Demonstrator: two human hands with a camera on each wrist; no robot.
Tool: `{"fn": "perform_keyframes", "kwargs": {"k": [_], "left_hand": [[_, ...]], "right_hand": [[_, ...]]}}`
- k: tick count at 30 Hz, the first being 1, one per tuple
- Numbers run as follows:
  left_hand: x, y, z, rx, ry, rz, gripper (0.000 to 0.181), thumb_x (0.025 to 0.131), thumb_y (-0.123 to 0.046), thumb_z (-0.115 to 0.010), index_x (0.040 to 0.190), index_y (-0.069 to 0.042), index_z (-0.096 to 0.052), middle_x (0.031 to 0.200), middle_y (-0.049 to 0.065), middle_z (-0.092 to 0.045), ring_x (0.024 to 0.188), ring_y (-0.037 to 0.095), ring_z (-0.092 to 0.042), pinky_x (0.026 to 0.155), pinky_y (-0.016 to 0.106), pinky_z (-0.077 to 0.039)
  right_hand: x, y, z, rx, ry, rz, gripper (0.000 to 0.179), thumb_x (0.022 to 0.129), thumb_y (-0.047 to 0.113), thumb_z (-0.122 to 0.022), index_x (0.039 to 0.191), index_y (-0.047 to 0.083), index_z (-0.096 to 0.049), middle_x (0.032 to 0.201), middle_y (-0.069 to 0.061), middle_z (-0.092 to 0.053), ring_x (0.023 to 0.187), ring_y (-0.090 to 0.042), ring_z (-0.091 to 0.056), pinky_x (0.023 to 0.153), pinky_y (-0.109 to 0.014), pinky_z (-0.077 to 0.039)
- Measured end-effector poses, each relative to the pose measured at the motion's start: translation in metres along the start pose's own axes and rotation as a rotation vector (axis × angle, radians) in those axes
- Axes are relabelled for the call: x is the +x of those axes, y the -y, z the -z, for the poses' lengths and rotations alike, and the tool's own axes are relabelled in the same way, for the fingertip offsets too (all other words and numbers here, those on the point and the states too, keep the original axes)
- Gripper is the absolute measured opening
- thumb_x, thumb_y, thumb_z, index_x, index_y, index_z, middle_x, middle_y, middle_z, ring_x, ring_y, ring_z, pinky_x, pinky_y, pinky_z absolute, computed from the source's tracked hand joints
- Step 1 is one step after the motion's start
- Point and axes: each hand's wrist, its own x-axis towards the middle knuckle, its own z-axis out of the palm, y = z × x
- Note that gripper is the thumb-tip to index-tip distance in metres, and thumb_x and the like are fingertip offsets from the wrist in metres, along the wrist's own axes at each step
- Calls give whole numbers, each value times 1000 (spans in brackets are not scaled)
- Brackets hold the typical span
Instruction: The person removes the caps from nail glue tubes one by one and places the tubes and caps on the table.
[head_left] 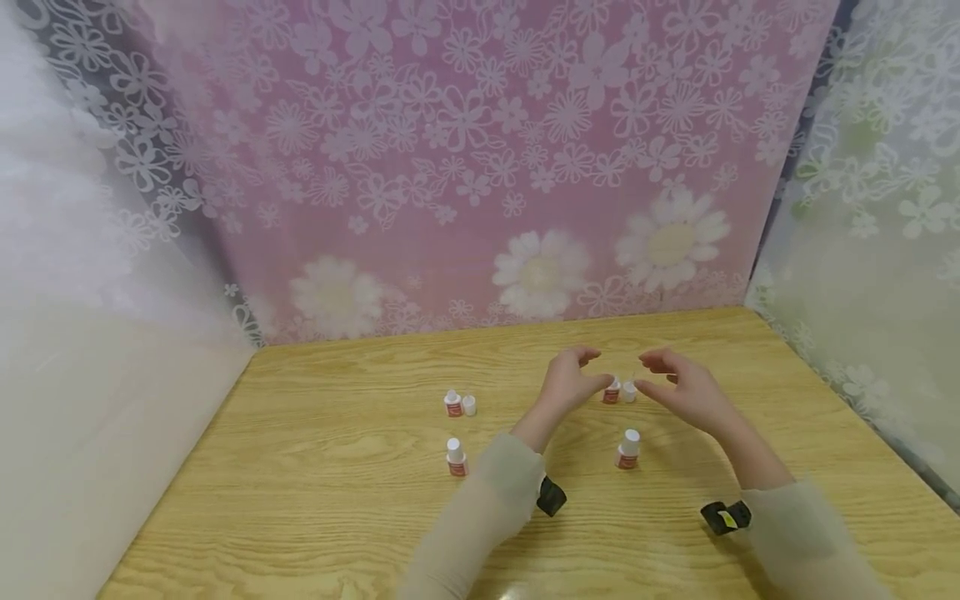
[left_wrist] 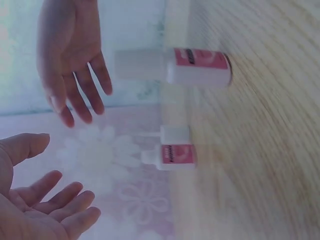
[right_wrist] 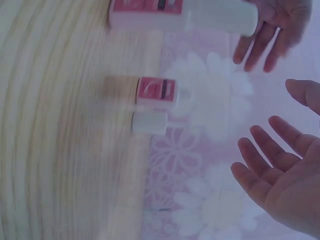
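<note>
My left hand and right hand are held above the table, one on each side of an uncapped small white bottle with a red label. Close to that bottle's right stands a white cap. The wrist views show both hands with fingers spread loosely, holding nothing and apart from the bottle. In the left wrist view the uncapped bottle shows a narrow nozzle. A capped bottle stands nearer me, below the hands.
Left of my left arm, another uncapped bottle stands beside its white cap. Nearer me is a second capped bottle. Flowered sheets close off the wooden table at the back and both sides.
</note>
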Motion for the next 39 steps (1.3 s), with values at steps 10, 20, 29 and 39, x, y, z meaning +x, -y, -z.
{"fn": "perform_keyframes", "kwargs": {"k": [10,20,29,39], "left_hand": [[-49,-8,44,131,53,-139,42,83,-31,-62,120,-14,-54,120,0,-52,111,15,-47,86,32,-40],[-84,7,92,119,12,-201,39,84,-25,-62,118,-9,-54,118,5,-54,109,19,-48,88,36,-39],[-104,44,128,29,-49,-191,36,83,-21,-64,113,-5,-56,115,10,-56,106,23,-50,87,40,-39],[-119,69,146,-21,-77,-110,30,82,-19,-64,107,-4,-58,105,7,-60,100,29,-52,86,47,-38]], "right_hand": [[-9,38,-14,-29,-51,103,43,85,24,-61,115,-4,-51,112,-22,-53,105,-37,-46,86,-53,-34],[-12,65,-36,-49,-77,199,36,82,19,-64,112,1,-56,107,-13,-56,96,-29,-52,77,-48,-41],[-8,80,-59,20,-42,252,34,80,16,-66,111,4,-57,106,-9,-57,98,-26,-52,78,-44,-42],[3,93,-85,54,40,280,33,81,18,-65,110,4,-58,108,-6,-57,99,-25,-52,81,-42,-41]]}}
